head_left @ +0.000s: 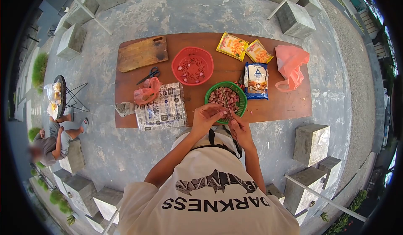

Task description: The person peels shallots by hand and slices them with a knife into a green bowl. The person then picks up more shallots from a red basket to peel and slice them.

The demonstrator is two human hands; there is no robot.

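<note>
A green basket (pixel 208 105) full of small reddish shallots (pixel 217 97) stands at the table's near edge, in front of my body. My right hand (pixel 240 131) is closed around the handle of a knife (pixel 228 101), its blade pointing away over the basket. Just left of the blade, my left hand (pixel 208 116) pinches what looks like a shallot, mostly hidden by the fingers. Beyond the green basket sits a red basket (pixel 202 57) with several shallots at its bottom.
The brown table (pixel 289 107) also bears a cutting board (pixel 142 54), scissors (pixel 149 75), a pink plastic bag (pixel 147 91) on a printed sheet (pixel 161 111), yellow packets (pixel 232 46), a blue-white packet (pixel 256 81) and another pink bag (pixel 290 67). A person (pixel 54 140) sits at the left.
</note>
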